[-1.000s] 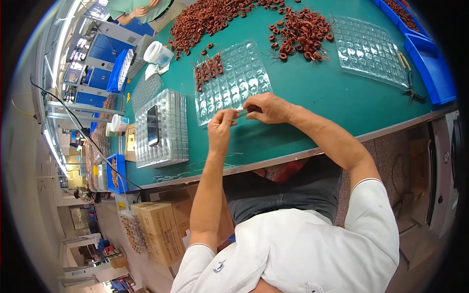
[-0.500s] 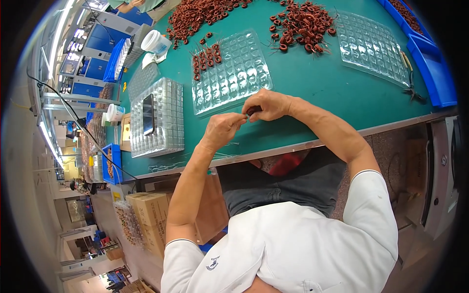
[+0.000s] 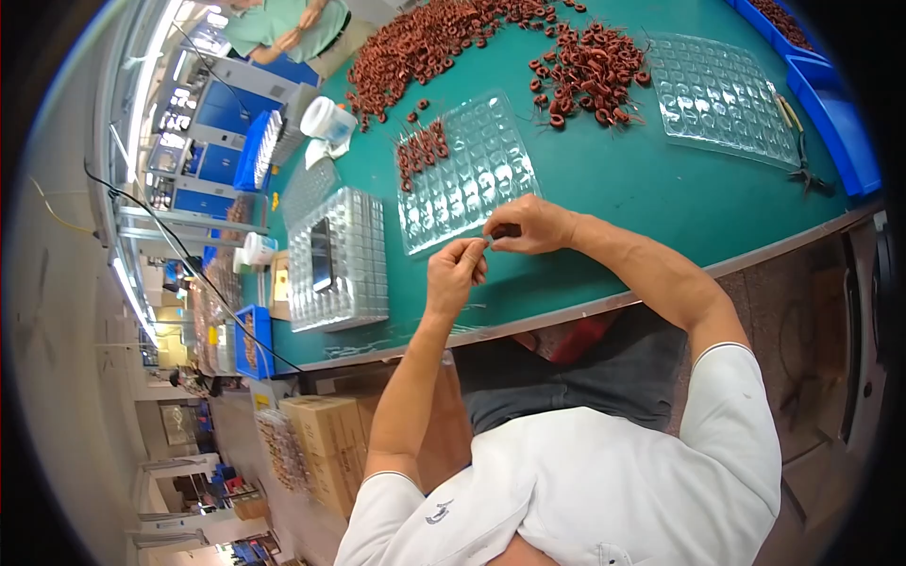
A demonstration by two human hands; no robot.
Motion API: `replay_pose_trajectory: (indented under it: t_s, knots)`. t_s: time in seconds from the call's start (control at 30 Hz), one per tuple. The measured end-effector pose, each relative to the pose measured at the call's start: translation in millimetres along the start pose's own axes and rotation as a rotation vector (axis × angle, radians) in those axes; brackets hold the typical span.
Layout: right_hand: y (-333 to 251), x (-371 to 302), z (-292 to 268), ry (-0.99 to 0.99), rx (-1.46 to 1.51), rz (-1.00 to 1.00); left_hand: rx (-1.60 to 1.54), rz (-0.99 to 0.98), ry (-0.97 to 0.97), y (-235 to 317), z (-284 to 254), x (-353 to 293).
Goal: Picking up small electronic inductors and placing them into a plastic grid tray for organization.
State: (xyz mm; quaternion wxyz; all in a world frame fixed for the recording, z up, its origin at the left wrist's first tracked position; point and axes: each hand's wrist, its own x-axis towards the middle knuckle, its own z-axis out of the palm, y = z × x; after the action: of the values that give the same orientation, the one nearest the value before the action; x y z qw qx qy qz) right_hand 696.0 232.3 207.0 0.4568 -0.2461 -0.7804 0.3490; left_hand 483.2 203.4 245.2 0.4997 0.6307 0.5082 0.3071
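Observation:
Above the near part of the green table, my two hands meet fingertip to fingertip. Curled fingers of my right hand (image 3: 533, 224) hold a dark red-brown ring coil (image 3: 508, 230), mostly hidden by them. At its left side my left hand (image 3: 456, 271) is closed in a pinch, apparently on the coil's thin wire leads, too small to see clearly. Just beyond my hands lies a clear plastic tray (image 3: 469, 195) with round pockets; several red-brown coils (image 3: 424, 151) with wire leads stand in its far left corner.
Two heaps of coils, a large one (image 3: 415, 52) and a smaller one (image 3: 590, 75), lie at the far side. Another clear tray (image 3: 722, 104), pliers (image 3: 800, 141) and a blue bin (image 3: 835, 118) are right. Stacked trays (image 3: 344, 274) bear a phone (image 3: 322, 255). Another person (image 3: 293, 33) stands far left.
The view has shifted, so the table sits lower and further right in it. My fingers have turned a little around the coil; both hands still meet at it.

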Motion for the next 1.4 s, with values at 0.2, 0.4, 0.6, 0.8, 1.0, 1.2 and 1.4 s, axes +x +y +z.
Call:
replay_pose_trajectory:
  t_s: [0.2,0.4,0.6,0.8,1.0,1.2,1.4]
  knots:
    - [-5,-2,-6,0.074,0.552,0.632,0.217,0.485,0.473,12,-5,-13]
    - [-5,0,2,-0.009,0.548,0.614,0.700,0.784,0.320,26,21,-5]
    - [-2,1,9,-0.070,0.531,0.612,0.622,0.621,0.249,4,11,1]
    - [-4,-1,9,-0.119,0.410,0.432,0.566,0.654,0.243,9,3,0]
    - [4,2,19,-0.082,0.022,0.166,0.650,0.578,0.153,8,-7,7]
    - [-6,1,21,0.006,0.038,0.176,-0.054,0.089,0.096,-8,-6,9]
    - [4,22,11,0.244,0.024,0.098,-0.387,0.067,0.246,5,20,21]
